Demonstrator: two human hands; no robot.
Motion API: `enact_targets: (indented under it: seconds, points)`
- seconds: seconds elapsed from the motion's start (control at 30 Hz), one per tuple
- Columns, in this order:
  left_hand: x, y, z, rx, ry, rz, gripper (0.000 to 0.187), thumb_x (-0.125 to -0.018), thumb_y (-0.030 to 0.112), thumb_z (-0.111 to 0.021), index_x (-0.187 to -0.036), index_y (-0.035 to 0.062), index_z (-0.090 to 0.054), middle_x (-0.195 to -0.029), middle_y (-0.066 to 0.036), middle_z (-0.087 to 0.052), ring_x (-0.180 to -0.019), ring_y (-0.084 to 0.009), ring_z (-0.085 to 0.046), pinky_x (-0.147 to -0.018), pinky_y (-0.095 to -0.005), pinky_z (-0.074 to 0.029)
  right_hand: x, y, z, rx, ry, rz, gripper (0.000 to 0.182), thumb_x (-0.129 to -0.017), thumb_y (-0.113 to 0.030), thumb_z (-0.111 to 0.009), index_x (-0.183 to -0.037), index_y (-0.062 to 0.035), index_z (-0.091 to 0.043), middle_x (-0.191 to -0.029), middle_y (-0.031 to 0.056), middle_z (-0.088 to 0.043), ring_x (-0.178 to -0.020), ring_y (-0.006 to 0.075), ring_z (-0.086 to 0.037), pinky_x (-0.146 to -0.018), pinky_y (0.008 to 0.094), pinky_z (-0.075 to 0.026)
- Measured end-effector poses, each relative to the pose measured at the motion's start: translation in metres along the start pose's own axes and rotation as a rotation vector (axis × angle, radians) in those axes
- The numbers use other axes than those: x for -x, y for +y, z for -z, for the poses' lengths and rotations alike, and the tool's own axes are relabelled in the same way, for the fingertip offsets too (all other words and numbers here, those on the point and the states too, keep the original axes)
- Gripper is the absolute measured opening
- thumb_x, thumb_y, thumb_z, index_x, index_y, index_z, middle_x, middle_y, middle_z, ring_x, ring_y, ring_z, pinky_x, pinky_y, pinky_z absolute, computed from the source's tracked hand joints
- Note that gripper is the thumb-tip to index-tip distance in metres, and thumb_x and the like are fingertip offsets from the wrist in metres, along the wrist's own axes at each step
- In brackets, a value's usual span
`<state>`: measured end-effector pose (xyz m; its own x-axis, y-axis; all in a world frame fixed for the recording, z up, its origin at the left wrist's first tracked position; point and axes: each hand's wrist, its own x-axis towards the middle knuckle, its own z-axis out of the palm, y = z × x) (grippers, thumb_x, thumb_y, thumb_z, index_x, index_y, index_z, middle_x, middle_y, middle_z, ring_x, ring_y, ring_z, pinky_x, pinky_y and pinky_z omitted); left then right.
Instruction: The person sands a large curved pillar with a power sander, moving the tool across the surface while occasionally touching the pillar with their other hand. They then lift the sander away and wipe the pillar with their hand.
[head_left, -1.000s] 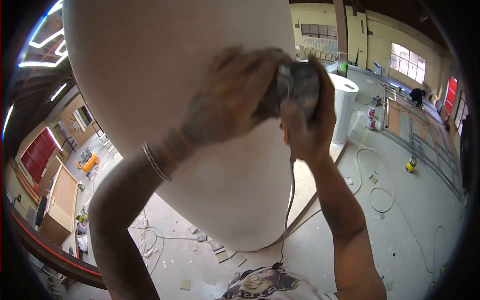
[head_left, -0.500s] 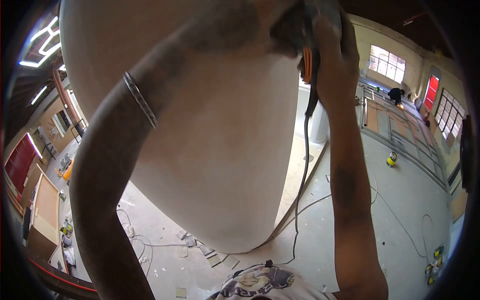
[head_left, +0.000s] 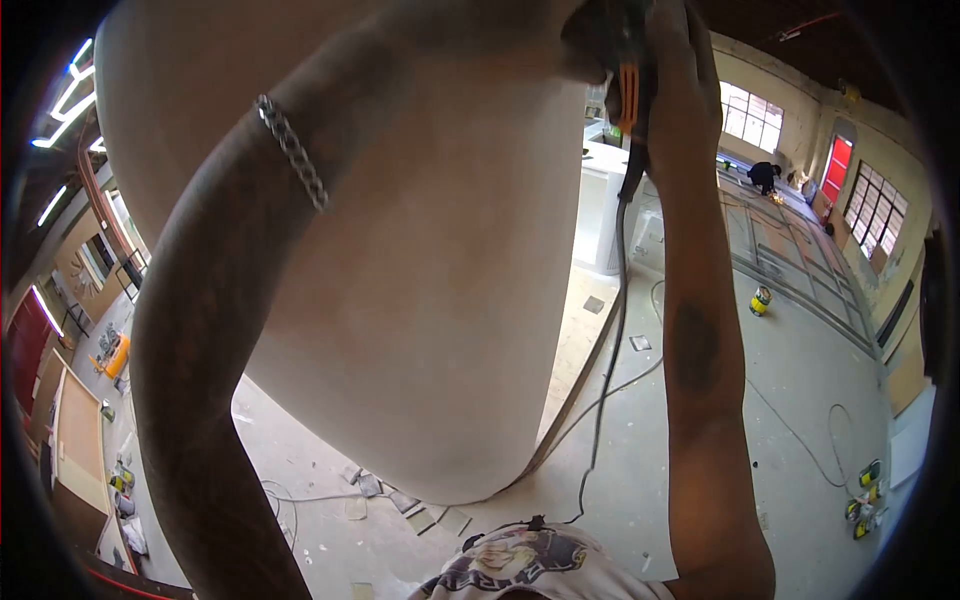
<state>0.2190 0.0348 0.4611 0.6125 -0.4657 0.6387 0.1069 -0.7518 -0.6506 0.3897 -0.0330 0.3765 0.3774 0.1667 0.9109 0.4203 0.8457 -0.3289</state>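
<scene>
A large, smooth, pale curved form (head_left: 420, 330) with pinkish patches fills the middle of the view. At its upper right edge is a black and orange electric sander (head_left: 628, 95), its top cut off by the frame. My right hand (head_left: 685, 90) is wrapped round the sander's body from the right. A black power cord (head_left: 606, 390) hangs from it towards my shirt. My left arm, with a chain bracelet (head_left: 292, 152), reaches across the form. My left hand (head_left: 535, 30) is near the sander's front, dark and blurred, its fingers not distinguishable.
Several square pads (head_left: 405, 502) lie on the floor below the form. Cables (head_left: 330, 495) trail across it. A paint tin (head_left: 761, 301) stands to the right, near metal frames (head_left: 790, 250). Another person (head_left: 764, 177) crouches beyond, by sparks. A wooden box (head_left: 80, 430) stands at left.
The view has shifted slightly, showing more of the white cabinet behind the form. The sander and my right hand appear slightly higher and further right. My left arm's bracelet has moved up a little.
</scene>
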Motion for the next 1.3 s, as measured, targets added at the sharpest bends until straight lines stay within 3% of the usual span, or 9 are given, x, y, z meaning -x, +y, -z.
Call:
enact_targets:
  seconds: [0.37, 0.4, 0.5, 0.6, 0.73, 0.83, 1.0, 1.2, 1.3]
  points:
    - [-0.003, 0.009, -0.022, -0.039, 0.06, -0.072, 0.068, -0.072, 0.03, -0.087, -0.124, -0.0026, -0.058, -0.109, -0.019, -0.07, -0.11, -0.0356, -0.065, -0.104, -0.0493, -0.042, 0.008, 0.008, 0.02, 0.062, -0.04, -0.082, 0.059, -0.1, -0.036, -0.059, -0.148, -0.0056, -0.043, -0.103, 0.0074, -0.066, -0.069, 0.0068, -0.061, -0.053, 0.0212, -0.05]
    - [-0.009, 0.008, -0.018, -0.047, 0.054, -0.066, 0.069, -0.071, 0.031, -0.087, -0.123, -0.0026, -0.059, -0.109, -0.019, -0.07, -0.11, -0.0357, -0.065, -0.104, -0.0489, -0.042, -0.003, -0.002, 0.012, -0.165, -0.131, -0.028, 0.048, -0.102, -0.034, -0.058, -0.14, -0.0069, -0.047, -0.075, 0.0023, -0.06, -0.046, 0.0063, -0.051, -0.038, 0.021, -0.041]
    - [-0.01, 0.007, -0.021, -0.084, 0.011, -0.033, 0.073, -0.067, 0.032, -0.09, -0.125, -0.001, -0.06, -0.109, -0.018, -0.07, -0.111, -0.0363, -0.064, -0.101, -0.0469, -0.044, 0.002, -0.014, 0.005, -0.06, -0.005, -0.135, 0.048, -0.101, -0.032, -0.06, -0.14, -0.0064, -0.046, -0.072, 0.0025, -0.059, -0.044, 0.006, -0.049, -0.036, 0.0214, -0.038]
    - [0.017, 0.027, -0.03, -0.054, -0.013, -0.023, 0.076, -0.067, 0.031, -0.09, -0.129, 0.0009, -0.058, -0.113, -0.015, -0.068, -0.113, -0.0336, -0.063, -0.102, -0.0478, -0.043, 0.043, 0.006, 0.023, -0.155, -0.114, -0.08, 0.063, -0.094, -0.026, -0.071, -0.145, -0.0057, -0.039, -0.073, 0.0048, -0.063, -0.053, 0.0082, -0.056, -0.046, 0.0243, -0.047]
    - [0.062, 0.076, -0.046, -0.016, -0.089, 0.045, 0.083, -0.065, 0.029, -0.09, -0.136, 0.0036, -0.054, -0.125, -0.01, -0.066, -0.12, -0.027, -0.061, -0.107, -0.0497, -0.039, 0.109, 0.033, 0.031, -0.015, -0.066, 0.021, 0.08, -0.091, -0.033, -0.075, -0.149, 0.0005, -0.031, -0.102, 0.013, -0.063, -0.085, 0.0171, -0.064, -0.073, 0.0316, -0.054]
    - [0.093, 0.112, -0.055, 0.05, -0.134, 0.12, 0.078, -0.067, 0.027, -0.088, -0.135, 0.0032, -0.057, -0.132, -0.011, -0.064, -0.122, -0.0266, -0.061, -0.111, -0.0506, -0.036, 0.162, 0.052, 0.042, -0.085, -0.111, -0.024, 0.09, -0.091, -0.043, -0.073, -0.147, 0.0092, -0.027, -0.128, 0.0216, -0.053, -0.121, 0.0288, -0.055, -0.104, 0.0398, -0.044]
    - [0.115, 0.13, -0.054, 0.015, -0.167, 0.137, 0.077, -0.068, 0.026, -0.086, -0.135, 0.0016, -0.056, -0.134, -0.012, -0.063, -0.125, -0.0259, -0.059, -0.113, -0.051, -0.035, 0.182, 0.056, 0.038, 0.025, -0.116, 0.141, 0.086, -0.086, -0.038, -0.077, -0.145, 0.0061, -0.033, -0.122, 0.0225, -0.054, -0.114, 0.0322, -0.058, -0.096, 0.0413, -0.049]
    - [0.072, 0.057, -0.023, -0.254, -0.085, 0.126, 0.076, -0.067, 0.024, -0.084, -0.134, -0.0014, -0.057, -0.131, -0.014, -0.065, -0.122, -0.0295, -0.061, -0.112, -0.0518, -0.037, 0.084, 0.021, 0.004, 0.056, -0.092, 0.129, 0.086, -0.076, -0.029, -0.084, -0.144, -0.0029, -0.039, -0.125, 0.021, -0.054, -0.106, 0.0357, -0.062, -0.089, 0.0452, -0.053]
    - [0.04, 0.023, -0.006, -0.296, -0.012, 0.098, 0.068, -0.07, 0.021, -0.081, -0.13, -0.002, -0.058, -0.124, -0.016, -0.066, -0.117, -0.0337, -0.062, -0.106, -0.0514, -0.041, 0.031, 0.016, -0.019, -0.098, -0.057, 0.349, 0.065, -0.09, -0.024, -0.074, -0.14, 0.0012, -0.042, -0.106, 0.0154, -0.062, -0.092, 0.0221, -0.065, -0.079, 0.0351, -0.055]
